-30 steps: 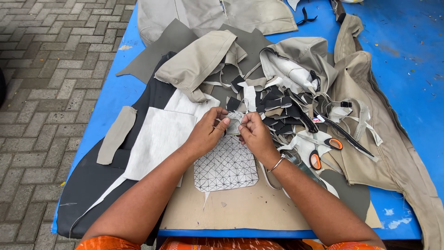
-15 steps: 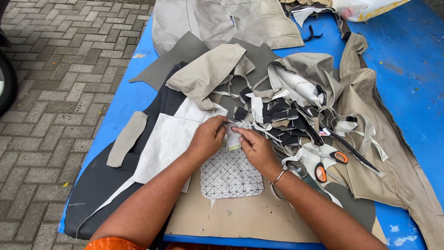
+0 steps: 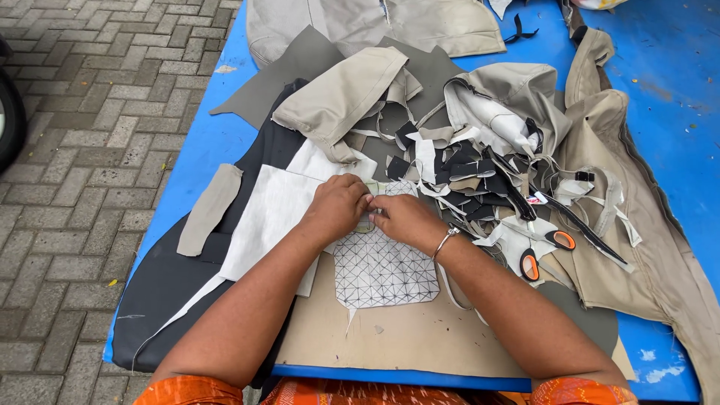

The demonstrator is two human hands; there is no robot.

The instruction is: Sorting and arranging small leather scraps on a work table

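Note:
My left hand [image 3: 339,208] and my right hand [image 3: 405,217] meet fingertip to fingertip over the top edge of a white fabric piece with a black diamond grid [image 3: 381,270]. Both pinch a small pale bit of that edge between thumbs and fingers. A metal bangle sits on my right wrist. The quilted piece lies on a tan board [image 3: 405,341] at the near edge of the blue table [image 3: 217,139].
Orange-handled scissors [image 3: 541,240] lie right of my right hand, amid a heap of black, white and beige scraps [image 3: 472,172]. Beige covers [image 3: 637,225] spread right and at the back. Dark grey and white panels [image 3: 255,217] lie left. Paved ground lies left of the table.
My hands have come down from just above the quilted piece to its top edge and moved closer together. The camera view has shifted slightly.

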